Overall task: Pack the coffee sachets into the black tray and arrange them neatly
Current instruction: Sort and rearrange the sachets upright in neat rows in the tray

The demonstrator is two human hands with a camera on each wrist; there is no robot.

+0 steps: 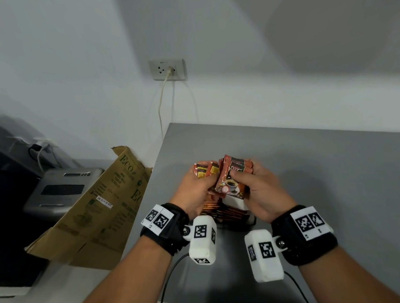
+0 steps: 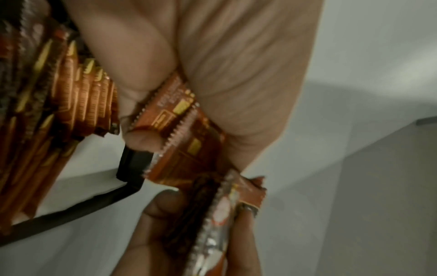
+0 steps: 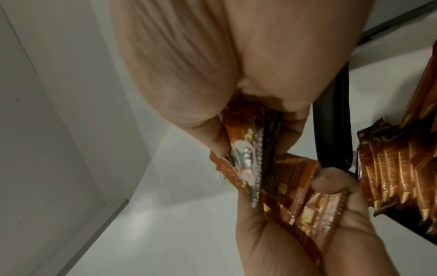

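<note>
Both hands hover together over the black tray on the grey table. My left hand grips a few red-brown coffee sachets, fanned out with their yellow labels showing. My right hand pinches a thicker bundle of sachets with a coffee-cup print facing me. The two bundles touch in the middle. Below them, a row of sachets stands on edge in the tray. In the left wrist view that row of sachets leans against the tray rim; the right wrist view shows the tray rim.
A flattened brown cardboard box leans against the table's left edge, with a grey machine behind it. A wall socket with a plugged-in cord sits above the table's far corner. Black cables hang at the near edge.
</note>
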